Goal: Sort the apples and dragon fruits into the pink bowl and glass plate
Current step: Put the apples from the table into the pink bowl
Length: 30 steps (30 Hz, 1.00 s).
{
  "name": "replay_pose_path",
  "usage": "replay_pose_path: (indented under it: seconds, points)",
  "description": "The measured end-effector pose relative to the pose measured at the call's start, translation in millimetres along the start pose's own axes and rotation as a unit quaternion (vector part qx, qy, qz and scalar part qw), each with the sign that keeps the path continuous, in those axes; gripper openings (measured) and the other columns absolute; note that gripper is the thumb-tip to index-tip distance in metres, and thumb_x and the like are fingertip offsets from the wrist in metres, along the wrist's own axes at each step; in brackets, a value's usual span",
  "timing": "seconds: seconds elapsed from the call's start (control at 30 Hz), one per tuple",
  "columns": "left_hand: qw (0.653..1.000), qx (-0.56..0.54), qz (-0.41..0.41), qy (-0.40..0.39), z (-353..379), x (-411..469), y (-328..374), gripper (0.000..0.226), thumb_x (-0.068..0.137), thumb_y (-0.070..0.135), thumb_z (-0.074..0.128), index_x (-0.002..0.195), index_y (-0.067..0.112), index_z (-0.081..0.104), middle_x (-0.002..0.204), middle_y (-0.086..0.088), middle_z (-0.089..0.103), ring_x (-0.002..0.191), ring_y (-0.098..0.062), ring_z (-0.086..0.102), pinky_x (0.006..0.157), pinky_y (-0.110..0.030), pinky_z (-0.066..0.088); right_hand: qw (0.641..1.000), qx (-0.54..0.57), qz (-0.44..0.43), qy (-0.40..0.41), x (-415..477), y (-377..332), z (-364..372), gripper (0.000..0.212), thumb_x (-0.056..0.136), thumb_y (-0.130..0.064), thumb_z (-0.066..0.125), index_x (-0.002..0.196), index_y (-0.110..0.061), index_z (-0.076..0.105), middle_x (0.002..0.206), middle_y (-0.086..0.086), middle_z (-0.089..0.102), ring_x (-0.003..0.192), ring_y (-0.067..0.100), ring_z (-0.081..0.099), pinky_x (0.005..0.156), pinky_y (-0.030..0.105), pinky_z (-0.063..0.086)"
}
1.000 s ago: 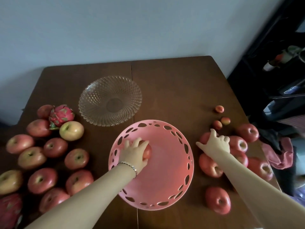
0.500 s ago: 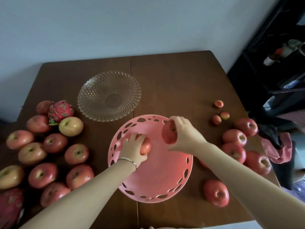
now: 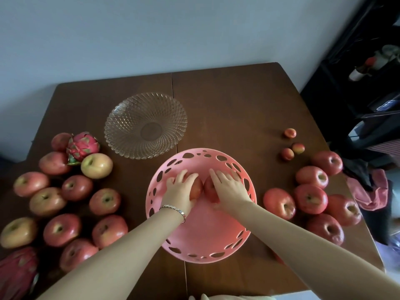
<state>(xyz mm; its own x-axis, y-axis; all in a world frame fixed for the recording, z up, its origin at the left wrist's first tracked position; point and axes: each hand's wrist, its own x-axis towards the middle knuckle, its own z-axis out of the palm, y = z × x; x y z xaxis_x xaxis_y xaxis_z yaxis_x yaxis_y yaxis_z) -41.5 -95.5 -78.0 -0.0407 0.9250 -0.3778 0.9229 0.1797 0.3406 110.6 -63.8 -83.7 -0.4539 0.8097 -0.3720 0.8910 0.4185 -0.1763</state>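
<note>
Both hands are inside the pink bowl (image 3: 201, 237) at the table's middle. My left hand (image 3: 180, 190) grips a red apple (image 3: 196, 188). My right hand (image 3: 229, 190) grips a second red apple (image 3: 209, 191) right beside it; the two apples touch. The glass plate (image 3: 145, 125) behind the bowl holds nothing. Several apples (image 3: 76, 187) lie on the left with a dragon fruit (image 3: 82, 146) among them and another dragon fruit (image 3: 17, 271) at the near left corner. More apples (image 3: 310, 198) lie on the right.
Three small peach-like fruits (image 3: 290, 133) sit at the right behind the apples. A pink cloth (image 3: 372, 191) hangs off the table's right edge, next to dark clutter. A grey wall stands behind the brown table (image 3: 233, 100).
My right hand picked an apple from the right pile, carried it over the rim and lowered it into the bowl beside the left hand's apple. My left hand stayed put.
</note>
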Motion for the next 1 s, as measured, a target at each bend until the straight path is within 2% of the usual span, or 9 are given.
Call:
replay_pose_path:
  seconds: [0.1, 0.23, 0.27, 0.33, 0.43, 0.63, 0.77, 0.9, 1.0]
  points:
    - [1.000, 0.025, -0.001, -0.015, -1.7, -0.3, 5.3, 0.067, 0.086, 0.018, 0.060, 0.143, 0.033, 0.028, 0.152, 0.002, 0.018, 0.130, -0.032, 0.028, 0.095, -0.035, 0.045, 0.993, 0.085, -0.018, 0.074, -12.9, 4.6, -16.6, 0.084, 0.079, -0.042, 0.063, 0.146, -0.012, 0.022, 0.148, 0.008, 0.037, 0.141, 0.023, 0.025, 0.116, 0.036, 0.009]
    - [0.999, 0.020, -0.011, -0.027, -4.2, -1.7, 8.5, 0.068, 0.087, 0.018, 0.059, 0.144, 0.031, 0.025, 0.157, -0.009, 0.001, 0.139, -0.033, 0.020, 0.106, -0.038, 0.037, 0.940, 0.174, 0.035, 0.293, -42.9, 35.4, -44.4, 0.052, 0.077, -0.030, 0.054, 0.124, -0.008, 0.056, 0.121, 0.012, 0.063, 0.115, 0.032, 0.055, 0.102, 0.037, 0.035]
    - [1.000, 0.008, -0.012, -0.025, -4.0, -3.7, 9.1, 0.069, 0.086, 0.016, 0.059, 0.145, 0.029, 0.025, 0.157, -0.012, -0.002, 0.142, -0.033, 0.017, 0.110, -0.038, 0.033, 0.946, 0.171, 0.071, 0.266, -51.5, 49.3, -46.4, 0.053, 0.076, -0.023, 0.056, 0.127, -0.008, 0.053, 0.125, 0.013, 0.059, 0.119, 0.033, 0.051, 0.104, 0.038, 0.033]
    - [1.000, -0.010, -0.006, -0.014, -4.4, -9.6, 10.7, 0.071, 0.086, 0.015, 0.060, 0.146, 0.026, 0.024, 0.157, -0.014, -0.006, 0.145, -0.031, 0.014, 0.116, -0.037, 0.027, 0.980, 0.112, 0.140, 0.090, -66.7, 76.3, -39.3, 0.073, 0.074, -0.024, 0.062, 0.141, -0.016, 0.034, 0.140, 0.017, 0.042, 0.134, 0.033, 0.032, 0.112, 0.038, 0.021]
    - [0.999, -0.027, 0.018, 0.007, -8.8, -20.1, 16.0, 0.072, 0.084, 0.013, 0.060, 0.146, 0.024, 0.024, 0.157, -0.014, -0.004, 0.145, -0.032, 0.012, 0.117, -0.039, 0.025, 0.979, -0.042, 0.158, -0.121, -79.4, 96.0, -13.2, 0.099, 0.070, -0.036, 0.069, 0.148, -0.030, 0.009, 0.149, 0.023, 0.021, 0.142, 0.037, 0.008, 0.117, 0.040, 0.006]
    - [0.987, -0.121, 0.095, 0.048, -22.5, -49.0, 35.9, 0.065, 0.085, 0.011, 0.061, 0.142, 0.021, 0.032, 0.154, -0.009, 0.007, 0.144, -0.025, 0.013, 0.115, -0.037, 0.029, 0.988, 0.004, 0.153, -0.028, -85.7, 98.8, -5.5, 0.091, 0.061, -0.041, 0.073, 0.140, -0.033, 0.028, 0.125, 0.011, 0.041, 0.124, 0.028, 0.033, 0.100, 0.030, 0.035]
    - [0.956, -0.286, 0.071, -0.009, -36.2, -70.1, 55.3, 0.057, 0.083, 0.020, 0.066, 0.132, 0.031, 0.040, 0.139, 0.000, 0.038, 0.119, -0.010, 0.050, 0.089, -0.013, 0.048, 0.963, 0.190, 0.174, 0.084, -101.8, 79.3, -31.1, 0.081, 0.061, -0.038, 0.076, 0.131, -0.037, 0.036, 0.117, 0.005, 0.039, 0.091, 0.020, 0.050, 0.072, 0.029, 0.048]
    - [0.896, -0.432, 0.006, -0.103, -33.3, -78.9, 86.1, 0.049, 0.056, 0.053, 0.069, 0.097, 0.061, 0.043, 0.114, 0.011, 0.057, 0.088, -0.008, 0.066, 0.086, -0.038, 0.058, 0.937, 0.282, 0.142, 0.149, -116.6, 47.7, -59.5, 0.082, 0.056, -0.039, 0.081, 0.126, -0.040, 0.039, 0.112, 0.000, 0.039, 0.090, 0.017, 0.054, 0.079, 0.030, 0.051]
    - [0.872, -0.479, 0.010, -0.105, -25.1, -80.6, 104.3, 0.058, 0.068, 0.035, 0.077, 0.113, 0.051, 0.044, 0.111, 0.007, 0.055, 0.088, -0.007, 0.061, 0.088, -0.033, 0.056, 0.941, 0.286, 0.088, 0.159, -125.1, 18.6, -63.7, 0.087, 0.056, -0.030, 0.083, 0.130, -0.040, 0.038, 0.115, 0.000, 0.040, 0.092, 0.017, 0.056, 0.078, 0.026, 0.051]
